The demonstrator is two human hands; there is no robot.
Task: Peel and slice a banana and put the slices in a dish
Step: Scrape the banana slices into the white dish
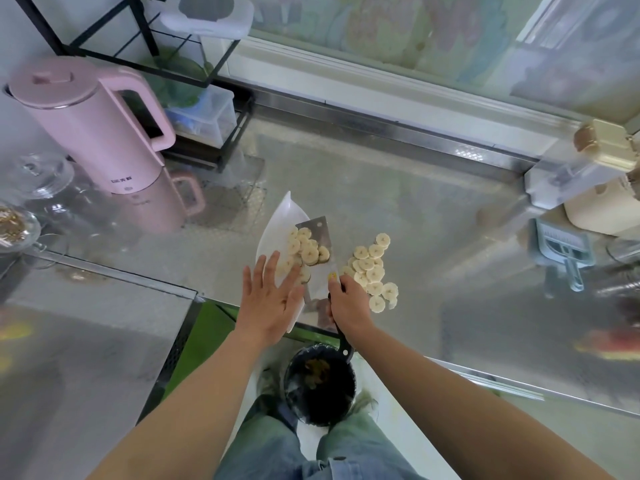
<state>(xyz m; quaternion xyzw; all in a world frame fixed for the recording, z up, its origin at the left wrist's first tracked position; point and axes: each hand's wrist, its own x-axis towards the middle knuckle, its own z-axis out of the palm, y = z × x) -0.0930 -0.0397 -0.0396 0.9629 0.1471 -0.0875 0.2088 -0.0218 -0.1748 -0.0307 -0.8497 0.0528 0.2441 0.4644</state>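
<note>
My right hand grips the cleaver, blade over the white dish with banana slices on it — my left hand lies flat at the dish's near edge, fingers straight. Other slices lie on the surface right of the dish.

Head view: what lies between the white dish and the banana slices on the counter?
The cleaver, gripped by the right hand and carrying several slices on its blade, separates the white dish from the counter slices; the head view shows it.

Bare forearms, loose faded blue-green jeans, frayed hems
</note>
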